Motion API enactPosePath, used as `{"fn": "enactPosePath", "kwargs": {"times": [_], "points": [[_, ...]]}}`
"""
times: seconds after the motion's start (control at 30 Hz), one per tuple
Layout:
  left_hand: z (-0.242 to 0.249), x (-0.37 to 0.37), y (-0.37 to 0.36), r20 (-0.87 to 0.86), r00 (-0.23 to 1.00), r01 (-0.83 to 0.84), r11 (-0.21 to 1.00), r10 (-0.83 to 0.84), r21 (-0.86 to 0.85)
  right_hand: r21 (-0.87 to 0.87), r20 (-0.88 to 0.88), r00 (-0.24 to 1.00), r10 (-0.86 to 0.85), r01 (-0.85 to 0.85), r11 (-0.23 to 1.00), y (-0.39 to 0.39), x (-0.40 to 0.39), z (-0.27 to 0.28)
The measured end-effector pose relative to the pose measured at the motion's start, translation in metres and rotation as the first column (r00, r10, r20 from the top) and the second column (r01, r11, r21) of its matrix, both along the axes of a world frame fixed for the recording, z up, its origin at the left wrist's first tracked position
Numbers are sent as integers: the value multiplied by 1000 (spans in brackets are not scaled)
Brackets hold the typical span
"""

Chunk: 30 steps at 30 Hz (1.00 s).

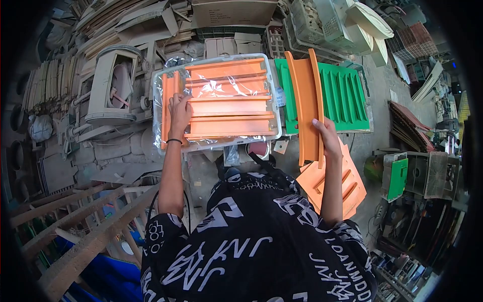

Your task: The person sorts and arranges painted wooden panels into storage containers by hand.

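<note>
An orange ribbed plastic panel [229, 100] lies flat in front of me, wrapped in a clear plastic bag [161, 95]. My left hand [179, 111] rests on the bagged panel's left end, fingers pressed onto the plastic film. My right hand [326, 136] grips the lower part of a second orange piece [307, 95], a narrow curved channel standing on edge. Just behind that piece lies a green ribbed panel [344, 95]. Another orange panel [347, 186] sits below my right forearm.
Dusty fan housings [113, 85] and wooden scraps crowd the left. White crates [322, 22] and cardboard [234, 12] are stacked beyond the panels. A wooden frame [75, 221] stands at lower left, with a green-fronted box [395, 176] and clutter on the right.
</note>
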State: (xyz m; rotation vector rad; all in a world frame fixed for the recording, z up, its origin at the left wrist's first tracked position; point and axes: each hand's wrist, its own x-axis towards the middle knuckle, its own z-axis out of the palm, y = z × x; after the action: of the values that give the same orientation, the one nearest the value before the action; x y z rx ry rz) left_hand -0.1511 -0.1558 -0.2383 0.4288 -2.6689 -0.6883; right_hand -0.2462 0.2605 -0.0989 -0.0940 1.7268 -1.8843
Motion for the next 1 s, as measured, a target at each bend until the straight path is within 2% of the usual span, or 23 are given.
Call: {"fn": "enactPosePath", "kwargs": {"times": [0.07,0.17,0.3,0.37,0.4,0.43,0.47,0.5,0.53,0.57,0.6,0.63,0.7,0.73,0.77,0.8,0.83,0.9,0.93,1.0], "points": [[3,0,0,8,1000,6,1000,-6,-1,121,-57,998,-3,10,993,2,-3,-7],[5,4,0,29,1000,7,1000,-7,2,191,-92,994,61,-43,981,-8,-5,8],[3,5,-3,24,1000,16,1000,-16,24,171,-190,977,92,-60,983,-32,-11,16],[6,6,-2,20,1000,0,1000,0,1,14,-201,978,61,-60,998,-47,-15,18],[8,6,-1,16,1000,-11,1000,12,-21,14,-202,977,67,-65,998,-51,-19,21],[14,7,2,14,1000,-17,1000,17,-21,113,-220,968,123,-100,989,-56,-23,24],[27,8,8,-28,999,-33,999,33,25,212,-234,956,179,-130,969,-60,-28,27],[39,7,14,-68,996,-46,996,51,72,213,-236,955,182,-132,968,-67,-31,30],[55,4,20,-70,996,-49,996,54,73,282,-290,922,255,-172,944,-77,-33,32],[75,0,27,-169,986,49,970,-9,237,352,-335,883,328,-205,913,-86,-36,34],[97,-2,35,-272,961,157,910,-51,385,375,-299,866,402,-281,884,-95,-41,34],[130,-2,42,-326,944,201,887,-60,417,376,-294,865,406,-286,881,-104,-49,35],[175,-2,49,-378,923,244,862,-67,445,564,-397,632,666,-405,720,-124,-66,38],[187,-3,49,-313,926,279,940,-210,197,562,-400,631,665,-404,722,-136,-73,42],[197,-6,51,-212,919,327,943,-333,-62,636,-385,507,771,-460,620,-149,-78,46],[205,-8,57,-54,907,408,903,-418,-131,707,-354,370,859,-495,505,-161,-80,52],[197,-13,60,-57,904,413,901,-423,-134,708,-357,374,856,-490,509,-172,-79,59],[176,-25,63,81,842,533,803,-533,-265,743,-271,233,934,-566,357,-193,-77,71],[186,-29,63,149,831,556,815,-537,-165,744,-276,243,930,-559,367,-202,-81,66],[186,-35,53,137,839,543,824,-526,-162,737,-326,186,927,-564,372,-215,-94,52]]}}
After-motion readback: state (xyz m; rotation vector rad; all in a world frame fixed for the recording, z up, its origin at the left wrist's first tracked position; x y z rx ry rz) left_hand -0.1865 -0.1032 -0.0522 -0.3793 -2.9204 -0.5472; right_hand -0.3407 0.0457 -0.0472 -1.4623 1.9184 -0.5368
